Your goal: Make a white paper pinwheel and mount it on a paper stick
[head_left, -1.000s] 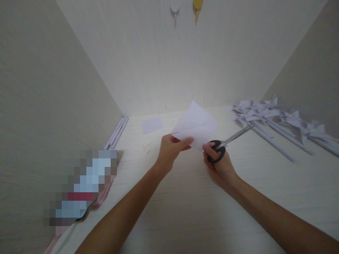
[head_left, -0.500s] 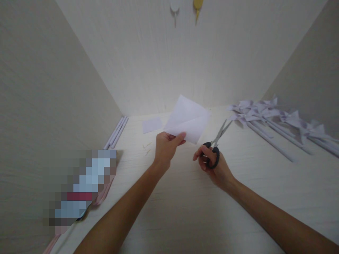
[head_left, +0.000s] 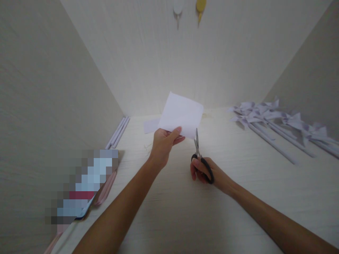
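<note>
Pinched at its lower edge by my left hand (head_left: 164, 144), a square sheet of white paper (head_left: 181, 113) is held up above the table. My right hand (head_left: 205, 171) grips black-handled scissors (head_left: 197, 144), with fingers through the loops. The scissor blades point upward and stand at the paper's lower right corner; whether they touch it I cannot tell. Behind the sheet, partly covered, lies a flat pale piece of paper (head_left: 150, 126). A few thin slivers (head_left: 147, 148) lie beside my left hand, mostly hidden by it.
Several white paper pinwheels (head_left: 265, 113) on paper sticks lie at the right. Rolled white paper sticks (head_left: 118, 132) rest by the left wall. A pixelated item (head_left: 90, 183) with pink parts stands at the left. White and yellow hooks (head_left: 201, 6) are on the back wall.
The scissors have swung left and upright, their blades moving from beside the paper to its lower right corner and closing partway. The sheet has shifted slightly left and turned a little.
</note>
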{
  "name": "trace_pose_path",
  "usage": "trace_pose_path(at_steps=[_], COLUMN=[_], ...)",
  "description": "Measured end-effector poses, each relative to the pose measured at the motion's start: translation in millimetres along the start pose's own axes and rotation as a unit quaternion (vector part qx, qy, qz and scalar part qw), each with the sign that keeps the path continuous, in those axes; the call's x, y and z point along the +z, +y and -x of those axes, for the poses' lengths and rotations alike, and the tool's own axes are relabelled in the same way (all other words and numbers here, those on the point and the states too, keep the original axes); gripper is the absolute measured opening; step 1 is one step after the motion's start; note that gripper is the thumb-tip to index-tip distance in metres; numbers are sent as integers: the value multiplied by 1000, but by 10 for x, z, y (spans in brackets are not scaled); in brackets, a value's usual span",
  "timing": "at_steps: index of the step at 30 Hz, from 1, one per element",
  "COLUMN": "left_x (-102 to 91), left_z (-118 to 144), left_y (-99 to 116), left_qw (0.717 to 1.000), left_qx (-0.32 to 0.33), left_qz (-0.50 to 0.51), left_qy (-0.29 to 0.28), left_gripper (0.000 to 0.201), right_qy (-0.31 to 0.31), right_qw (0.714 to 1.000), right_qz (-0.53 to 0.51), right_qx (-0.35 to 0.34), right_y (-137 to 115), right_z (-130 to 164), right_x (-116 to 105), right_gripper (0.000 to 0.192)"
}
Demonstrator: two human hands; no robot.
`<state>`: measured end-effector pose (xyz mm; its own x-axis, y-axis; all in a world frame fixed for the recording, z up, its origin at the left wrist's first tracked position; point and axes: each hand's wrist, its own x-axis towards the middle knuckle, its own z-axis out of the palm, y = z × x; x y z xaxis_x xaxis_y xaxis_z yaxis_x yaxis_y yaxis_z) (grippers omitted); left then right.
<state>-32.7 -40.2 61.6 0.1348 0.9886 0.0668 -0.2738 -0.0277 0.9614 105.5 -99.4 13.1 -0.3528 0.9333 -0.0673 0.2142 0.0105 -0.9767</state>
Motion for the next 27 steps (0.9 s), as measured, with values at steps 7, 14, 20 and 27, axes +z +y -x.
trace_pose_path(at_steps=[7, 14, 20, 27], left_x=[-18, -20, -4, -5], left_z=[-22, -22, -16, -21], left_y=[-42, -47, -28, -10], left_qw=[999, 1000, 1000, 1000], left_qx=[-15, -11, -9, -8], left_qz=[13, 4, -6, -12], left_qy=[-37, -27, -17, -12], left_gripper=[22, 21, 21, 21], right_qy=[-3, -8, -9, -10], right_qw=[1000, 1000, 1000, 1000], right_qz=[-6, 3, -5, 5], right_qx=[3, 5, 3, 0], right_y=[29, 26, 29, 18], right_z=[-4, -9, 4, -1], right_x=[14, 20, 25, 19], right_gripper=[55, 54, 53, 54])
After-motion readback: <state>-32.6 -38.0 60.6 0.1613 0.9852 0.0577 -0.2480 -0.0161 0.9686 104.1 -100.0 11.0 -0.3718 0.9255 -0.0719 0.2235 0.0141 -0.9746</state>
